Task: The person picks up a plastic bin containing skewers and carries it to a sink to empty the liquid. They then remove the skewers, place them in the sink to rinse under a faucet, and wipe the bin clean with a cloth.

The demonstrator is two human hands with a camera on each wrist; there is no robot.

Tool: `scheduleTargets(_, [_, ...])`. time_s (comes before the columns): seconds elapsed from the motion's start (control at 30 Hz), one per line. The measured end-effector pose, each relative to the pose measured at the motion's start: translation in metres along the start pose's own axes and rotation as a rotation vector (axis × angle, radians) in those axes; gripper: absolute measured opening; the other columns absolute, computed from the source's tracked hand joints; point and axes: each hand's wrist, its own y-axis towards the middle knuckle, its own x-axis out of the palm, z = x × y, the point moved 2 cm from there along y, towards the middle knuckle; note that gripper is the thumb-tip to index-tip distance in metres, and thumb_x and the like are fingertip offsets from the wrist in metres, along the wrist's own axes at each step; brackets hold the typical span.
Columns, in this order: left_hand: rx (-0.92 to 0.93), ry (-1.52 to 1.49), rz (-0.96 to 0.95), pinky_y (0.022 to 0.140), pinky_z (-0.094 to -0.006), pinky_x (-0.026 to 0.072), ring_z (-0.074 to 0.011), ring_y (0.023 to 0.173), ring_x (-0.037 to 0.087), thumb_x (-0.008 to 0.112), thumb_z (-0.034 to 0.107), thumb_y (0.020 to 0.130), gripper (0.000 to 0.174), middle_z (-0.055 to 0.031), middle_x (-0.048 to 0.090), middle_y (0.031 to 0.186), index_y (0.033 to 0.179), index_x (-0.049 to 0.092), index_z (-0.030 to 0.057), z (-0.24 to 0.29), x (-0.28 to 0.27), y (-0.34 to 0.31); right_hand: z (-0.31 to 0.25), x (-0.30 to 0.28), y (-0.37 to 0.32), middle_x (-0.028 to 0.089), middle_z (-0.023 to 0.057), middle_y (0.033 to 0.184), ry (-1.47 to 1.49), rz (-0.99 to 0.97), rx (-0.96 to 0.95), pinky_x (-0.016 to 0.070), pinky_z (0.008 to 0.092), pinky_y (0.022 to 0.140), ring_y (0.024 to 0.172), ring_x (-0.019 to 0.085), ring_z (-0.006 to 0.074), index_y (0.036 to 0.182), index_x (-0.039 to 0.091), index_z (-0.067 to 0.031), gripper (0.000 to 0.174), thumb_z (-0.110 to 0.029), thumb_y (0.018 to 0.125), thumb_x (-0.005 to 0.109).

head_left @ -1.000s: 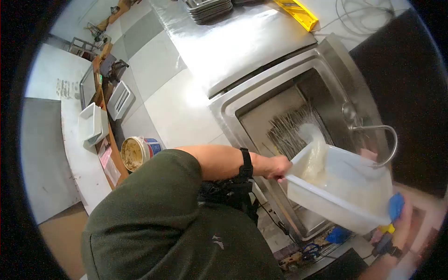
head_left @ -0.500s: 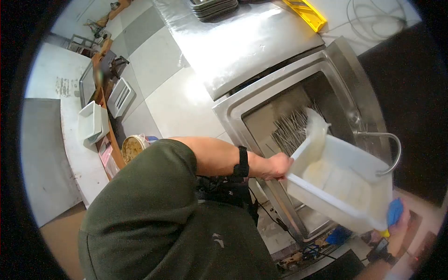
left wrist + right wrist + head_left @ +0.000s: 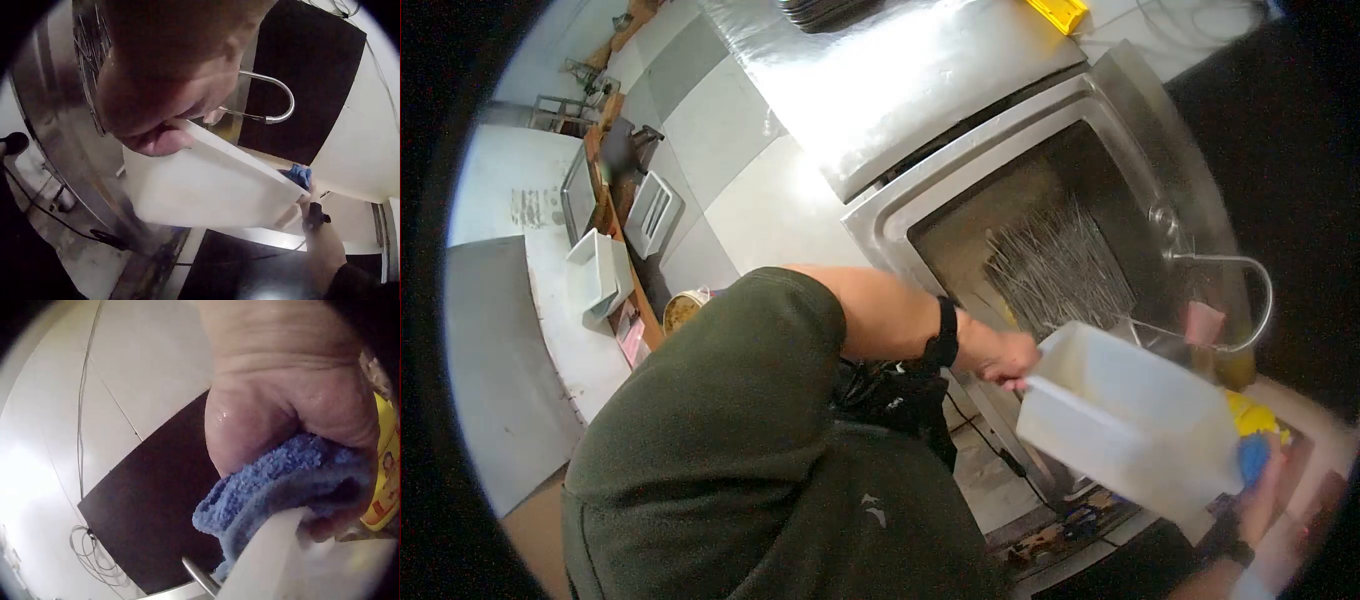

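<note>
A white plastic tub hangs tilted over the near side of a steel sink. My left hand grips its rim at one end, fingers curled under the edge in the left wrist view. At the opposite end my right hand holds the tub's edge with a blue cloth bunched between palm and rim. A layer of thin metal rods lies in the sink basin, just beyond the tub.
A curved faucet arches over the sink's right side. Yellow packaging stands beside my right hand. A metal-topped counter adjoins the sink, with stacked trays and a yellow tool on it. White bins stand at left.
Cloudy water was pouring from the tub onto the rods; no stream shows now. More of the rods is visible. Both hands keep hold of the tub, which has shifted slightly towards me.
</note>
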Motion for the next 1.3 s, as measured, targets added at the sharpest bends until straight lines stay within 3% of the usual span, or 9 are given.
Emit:
scheduleTargets(0.13, [0.027,0.007,0.118,0.032,-0.0292,0.0357,-0.0109,0.040,0.047,0.041,0.030,0.090,0.036,-0.0003,0.053,0.053,0.072,0.060,0.0058,0.058,-0.012,-0.019,-0.008,0.001,-0.015,0.062,0.0067,0.094,0.109,0.059,-0.177,0.0499,0.0282,0.076,0.082,0.061,0.0179,0.108,0.056,-0.0068,0.037,-0.033,0.083,0.058])
scheduleTargets(0.23, [-0.022,0.050,0.066,0.030,-0.0292,0.0337,-0.0097,0.040,0.047,0.041,0.031,0.089,0.037,0.0004,0.055,0.054,0.068,0.060,0.0075,0.065,-0.014,0.001,0.006,-0.044,0.022,0.061,0.0061,0.093,0.096,-0.007,-0.020,0.0500,0.0291,0.075,0.081,0.060,0.0180,0.110,0.055,-0.0064,0.039,-0.034,0.081,0.059])
scheduleTargets(0.3, [-0.064,0.175,0.054,0.029,-0.0276,0.0315,-0.0094,0.038,0.045,0.040,0.033,0.090,0.037,0.0004,0.056,0.056,0.071,0.061,0.0085,0.050,-0.001,-0.016,0.011,-0.055,0.033,0.061,0.0060,0.092,0.100,-0.032,0.015,0.0500,0.0294,0.074,0.080,0.060,0.0180,0.110,0.055,-0.0063,0.040,-0.034,0.081,0.059])
scheduleTargets(0.33, [-0.037,0.104,-0.040,0.033,-0.0259,0.0312,-0.0114,0.040,0.044,0.043,0.015,0.087,0.022,-0.0055,0.055,0.058,0.078,0.060,0.0035,0.045,0.006,-0.030,0.016,-0.062,0.033,0.060,0.0053,0.093,0.033,-0.056,0.000,0.0493,0.0290,0.075,0.081,0.059,0.0168,0.110,0.056,-0.0068,0.039,-0.034,0.082,0.058])
scheduleTargets(0.47, [-0.146,-0.106,-0.118,0.033,-0.0255,0.0315,-0.0115,0.041,0.045,0.041,0.015,0.088,0.023,-0.0062,0.057,0.062,0.084,0.060,0.0027,0.004,0.028,-0.012,0.042,-0.073,0.021,0.057,0.0031,0.097,-0.214,-0.143,-0.032,0.0466,0.0278,0.077,0.086,0.056,0.0126,0.109,0.056,-0.0088,0.034,-0.035,0.088,0.053])
scheduleTargets(0.53, [-0.217,0.040,-0.076,0.031,-0.0276,0.0319,-0.0095,0.039,0.043,0.034,0.034,0.092,0.039,-0.0019,0.059,0.061,0.086,0.062,0.0071,0.006,0.032,-0.013,0.047,-0.068,0.015,0.056,0.0029,0.097,-0.263,-0.143,-0.032,0.0463,0.0276,0.077,0.086,0.055,0.0122,0.109,0.057,-0.0090,0.033,-0.035,0.088,0.052])
scheduleTargets(0.87, [-0.209,-0.035,-0.117,0.037,-0.0315,0.0397,-0.0133,0.040,0.048,0.034,0.034,0.092,0.041,-0.0070,0.061,0.063,0.087,0.061,0.0034,0.000,0.052,-0.015,0.050,-0.060,-0.037,0.058,0.0039,0.090,-0.053,0.020,0.053,0.0473,0.0279,0.072,0.080,0.056,0.0140,0.102,0.057,-0.0079,0.030,-0.033,0.087,0.053])
scheduleTargets(0.93, [-0.144,-0.029,-0.181,0.036,-0.0246,0.0435,-0.0147,0.047,0.054,0.032,0.017,0.092,0.032,-0.0106,0.061,0.073,0.097,0.055,-0.0043,0.010,0.058,-0.032,0.049,-0.060,-0.047,0.058,0.0041,0.089,-0.018,0.051,0.073,0.0475,0.0279,0.071,0.079,0.056,0.0144,0.101,0.058,-0.0076,0.030,-0.033,0.086,0.053])
scheduleTargets(1.3, [-0.068,0.003,-0.103,0.037,-0.0297,0.0418,-0.0154,0.045,0.051,0.040,0.030,0.092,0.037,-0.0088,0.055,0.065,0.095,0.054,-0.0040,0.021,0.033,-0.028,0.080,-0.082,-0.078,0.059,0.0052,0.081,0.283,-0.035,0.339,0.0486,0.0282,0.065,0.072,0.057,0.0164,0.095,0.058,-0.0064,0.027,-0.031,0.085,0.054])
